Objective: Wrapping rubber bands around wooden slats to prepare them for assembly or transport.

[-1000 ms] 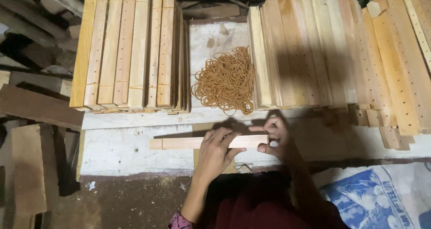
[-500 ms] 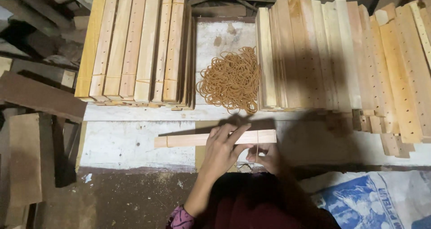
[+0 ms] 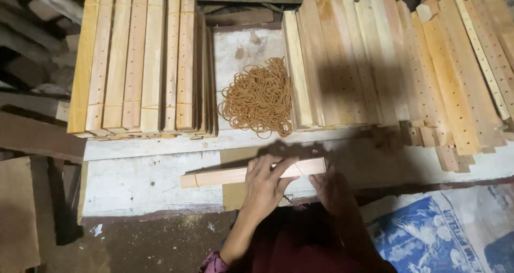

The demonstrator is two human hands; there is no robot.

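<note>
One package shows: a woven plastic sack (image 3: 428,230), white with blue printed shapes and lettering, lying flat and creased on the floor, below the right end of the white worktop (image 3: 144,182). No labels, signs or screens are visible.
</note>
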